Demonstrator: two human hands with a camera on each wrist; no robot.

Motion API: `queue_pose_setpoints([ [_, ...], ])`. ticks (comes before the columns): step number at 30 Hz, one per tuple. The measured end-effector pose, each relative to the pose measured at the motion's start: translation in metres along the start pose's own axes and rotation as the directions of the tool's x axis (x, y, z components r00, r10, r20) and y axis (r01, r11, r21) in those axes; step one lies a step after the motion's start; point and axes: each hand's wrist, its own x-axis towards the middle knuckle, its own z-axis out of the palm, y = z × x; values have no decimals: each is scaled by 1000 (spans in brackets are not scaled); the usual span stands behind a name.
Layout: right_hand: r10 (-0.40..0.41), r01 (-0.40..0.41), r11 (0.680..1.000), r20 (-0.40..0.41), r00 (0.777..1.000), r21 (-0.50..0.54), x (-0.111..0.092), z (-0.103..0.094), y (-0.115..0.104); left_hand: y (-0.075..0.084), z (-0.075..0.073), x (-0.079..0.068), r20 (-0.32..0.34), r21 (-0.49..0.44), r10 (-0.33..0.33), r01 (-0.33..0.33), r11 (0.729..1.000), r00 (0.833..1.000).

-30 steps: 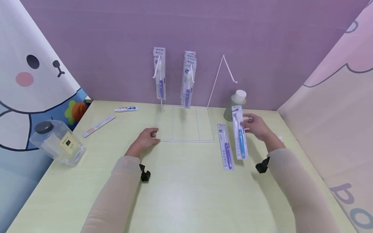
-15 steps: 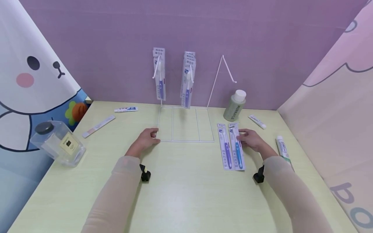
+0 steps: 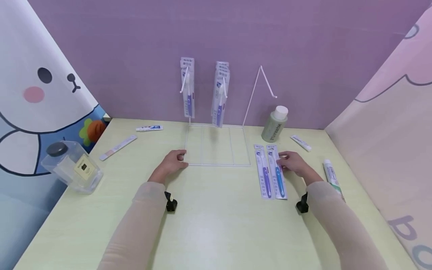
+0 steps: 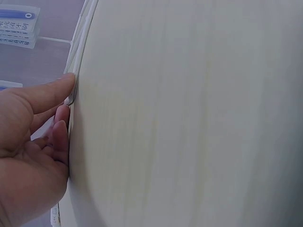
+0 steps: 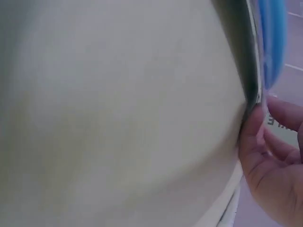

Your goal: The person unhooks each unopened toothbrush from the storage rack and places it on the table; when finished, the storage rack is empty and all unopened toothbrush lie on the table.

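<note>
At the front left corner of a white wire display rack, my left hand pinches the frame. The left wrist view shows the thumb lying against the wire and the other fingers curled beside it. My right hand holds the right edge of a packaged blue toothbrush, which lies on the table. In the right wrist view the package edge sits between thumb and fingers. A packaged purple toothbrush lies just left of it. Packaged toothbrushes hang on the rack's left hook and middle hook; the right hook is bare.
Behind the loose toothbrushes stands a green bottle with a white cap. Toothpaste tubes lie at right, one small and one larger. At left are another tube, a slim packet and a clear bottle.
My right hand has lowered the packaged blue toothbrush onto the table beside the purple one and keeps hold of its edge. My left hand stays on the rack corner.
</note>
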Motion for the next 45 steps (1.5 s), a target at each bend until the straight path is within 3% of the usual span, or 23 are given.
queue_pose_setpoints([
  [5,-64,61,989,-20,998,-138,-5,-5,-20,0,2,0,-2,10,-1,1,1000,1000],
  [11,-225,214,969,-76,971,-125,-2,6,-68,0,1,1,2,-1,1,-1,1000,1000],
  [17,-384,380,923,-190,904,-59,7,25,-124,-1,1,2,9,-9,9,-9,1000,1000],
  [24,-461,471,880,-346,817,-61,18,49,-179,-3,1,2,0,1,13,-13,1000,1000],
  [28,-501,535,844,-419,757,-42,24,63,-202,-3,0,3,2,-11,11,-11,1000,1000],
  [31,-522,575,818,-450,724,-25,31,72,-214,-3,0,3,2,-16,3,-3,1000,1000],
  [33,-523,586,811,-463,716,-10,35,77,-220,-4,0,3,2,-17,-4,4,1000,1000],
  [38,-492,578,815,-484,724,36,45,86,-232,-4,1,3,7,-22,-19,19,1000,1000],
  [45,-494,616,784,-527,692,74,52,95,-245,-2,2,2,-5,-13,-10,10,1000,1000],
])
